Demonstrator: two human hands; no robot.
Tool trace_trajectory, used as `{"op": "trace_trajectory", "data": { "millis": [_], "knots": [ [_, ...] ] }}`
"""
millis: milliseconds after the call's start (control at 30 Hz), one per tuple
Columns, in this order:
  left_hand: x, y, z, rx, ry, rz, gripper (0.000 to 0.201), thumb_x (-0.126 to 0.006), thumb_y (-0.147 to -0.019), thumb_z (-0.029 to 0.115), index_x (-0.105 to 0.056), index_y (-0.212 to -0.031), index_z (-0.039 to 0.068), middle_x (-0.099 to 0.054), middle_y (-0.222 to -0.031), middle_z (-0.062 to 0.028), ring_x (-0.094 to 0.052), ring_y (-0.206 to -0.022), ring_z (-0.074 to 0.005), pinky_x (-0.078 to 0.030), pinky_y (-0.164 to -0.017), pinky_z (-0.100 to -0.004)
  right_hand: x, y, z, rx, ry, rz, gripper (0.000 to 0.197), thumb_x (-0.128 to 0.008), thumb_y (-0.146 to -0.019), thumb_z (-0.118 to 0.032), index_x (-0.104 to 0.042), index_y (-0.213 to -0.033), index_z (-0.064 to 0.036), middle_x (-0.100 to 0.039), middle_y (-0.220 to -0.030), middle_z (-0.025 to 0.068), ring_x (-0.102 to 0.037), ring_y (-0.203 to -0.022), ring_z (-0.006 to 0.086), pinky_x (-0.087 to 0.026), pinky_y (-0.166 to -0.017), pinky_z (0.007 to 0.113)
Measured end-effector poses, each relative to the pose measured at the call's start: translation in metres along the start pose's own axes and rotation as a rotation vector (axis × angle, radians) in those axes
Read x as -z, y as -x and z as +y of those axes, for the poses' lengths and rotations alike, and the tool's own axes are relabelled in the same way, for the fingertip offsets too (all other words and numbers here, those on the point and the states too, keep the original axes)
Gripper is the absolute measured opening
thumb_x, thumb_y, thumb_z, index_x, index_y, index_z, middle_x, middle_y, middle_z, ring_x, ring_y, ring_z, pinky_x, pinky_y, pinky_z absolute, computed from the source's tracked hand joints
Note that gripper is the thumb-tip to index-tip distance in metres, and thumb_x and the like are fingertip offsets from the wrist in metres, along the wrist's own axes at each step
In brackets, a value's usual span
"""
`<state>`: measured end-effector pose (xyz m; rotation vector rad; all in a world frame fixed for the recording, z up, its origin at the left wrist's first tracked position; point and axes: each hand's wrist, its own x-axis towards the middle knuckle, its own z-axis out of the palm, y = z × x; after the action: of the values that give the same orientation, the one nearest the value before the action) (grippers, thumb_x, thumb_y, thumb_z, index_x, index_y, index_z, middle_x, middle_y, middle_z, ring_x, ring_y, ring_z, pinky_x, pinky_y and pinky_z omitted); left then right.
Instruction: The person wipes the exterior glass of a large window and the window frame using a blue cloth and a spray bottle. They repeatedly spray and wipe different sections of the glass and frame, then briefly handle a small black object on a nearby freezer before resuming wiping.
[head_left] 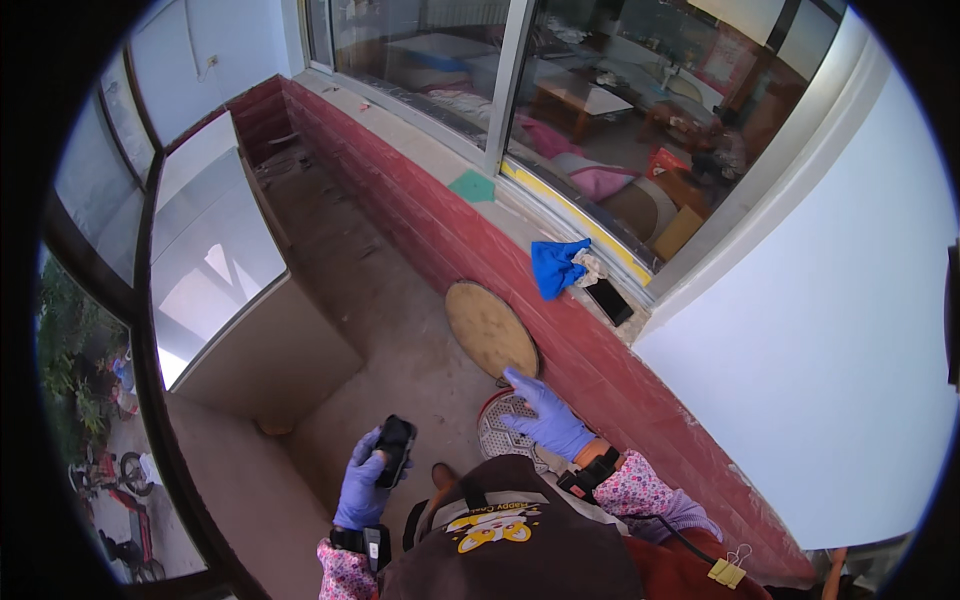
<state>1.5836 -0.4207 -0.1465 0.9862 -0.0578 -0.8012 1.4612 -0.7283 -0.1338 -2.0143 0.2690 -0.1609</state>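
My left hand [359,492], in a purple glove, is wrapped round a black smartphone [396,446] with the dark screen turned up. Its thumb lies along the edge. My right hand [552,420], gloved alike, is stretched out with the fingers apart and nothing in them. Below and beside it is a round thing with a grey-white patterned top and red rim [497,432]; whether the hand touches it I cannot tell. Just beyond leans a round tan board [490,330] against the red tiled wall. Both wrists carry black bands.
On the window sill lie a blue cloth [555,268], a crumpled pale rag [592,268], a dark flat phone-like slab [608,301] and a green piece [472,186]. A large glossy white cabinet [215,250] stands at the left, by the windows. Grey concrete floor [400,330] runs between.
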Motion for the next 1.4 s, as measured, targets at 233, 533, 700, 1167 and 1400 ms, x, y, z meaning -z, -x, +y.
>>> {"op": "trace_trajectory", "data": {
  "millis": [233,533,700,1167,1400],
  "knots": [
    [0.066,0.004,0.036,-0.136,0.085,0.159,0.049,-0.066,-0.087,0.025,-0.051,-0.129,0.007,-0.062,-0.113,-0.0085,-0.065,-0.087,-0.0215,-0.053,-0.073,-0.0333,-0.026,-0.024,0.007,-0.133,0.101,0.033,0.06,-0.068,-0.086,-0.023,-0.045,-0.138,-0.005,-0.051,-0.135,0.0173,-0.05,-0.124,0.0285,-0.04,-0.103,0.036],
    [0.129,0.008,0.045,-0.276,0.271,0.416,0.041,-0.06,-0.09,0.013,-0.048,-0.129,0.006,-0.06,-0.117,-0.0125,-0.065,-0.093,-0.0257,-0.055,-0.081,-0.0393,-0.067,-0.103,0.003,-0.125,0.218,-0.213,0.055,-0.069,-0.086,-0.02,-0.049,-0.135,-0.0062,-0.055,-0.128,0.017,-0.056,-0.115,0.0262,-0.046,-0.096,0.035],
    [0.153,-0.003,0.079,-0.371,0.169,0.615,0.039,-0.057,-0.091,0.01,-0.048,-0.128,0.004,-0.062,-0.113,-0.011,-0.064,-0.091,-0.0201,-0.055,-0.078,-0.0346,-0.089,-0.139,0.022,-0.06,0.231,-0.3,0.053,-0.069,-0.085,-0.017,-0.05,-0.135,-0.0097,-0.056,-0.124,0.0156,-0.059,-0.108,0.0252,-0.049,-0.09,0.033],
    [0.383,-0.168,0.268,-0.531,-0.63,0.797,0.036,-0.061,-0.09,0.017,-0.056,-0.123,0.002,-0.059,-0.093,-0.0002,-0.053,-0.077,-0.0108,-0.047,-0.072,-0.0255,-0.111,-0.22,0.049,-0.132,0.277,-0.28,0.047,-0.064,-0.088,-0.024,-0.054,-0.131,-0.0077,-0.06,-0.116,0.0173,-0.06,-0.102,0.0278,-0.047,-0.091,0.037],
    [0.529,-0.251,0.294,-0.449,-0.643,1.03,0.042,-0.063,-0.091,0.016,-0.051,-0.127,0.0,-0.061,-0.113,-0.0107,-0.057,-0.098,-0.0174,-0.047,-0.087,-0.0285,-0.107,-0.178,0.066,-0.412,0.158,0.017,0.044,-0.065,-0.087,-0.025,-0.058,-0.125,-0.0062,-0.063,-0.107,0.0147,-0.061,-0.098,0.0247,-0.048,-0.086,0.035]
  ]
}}
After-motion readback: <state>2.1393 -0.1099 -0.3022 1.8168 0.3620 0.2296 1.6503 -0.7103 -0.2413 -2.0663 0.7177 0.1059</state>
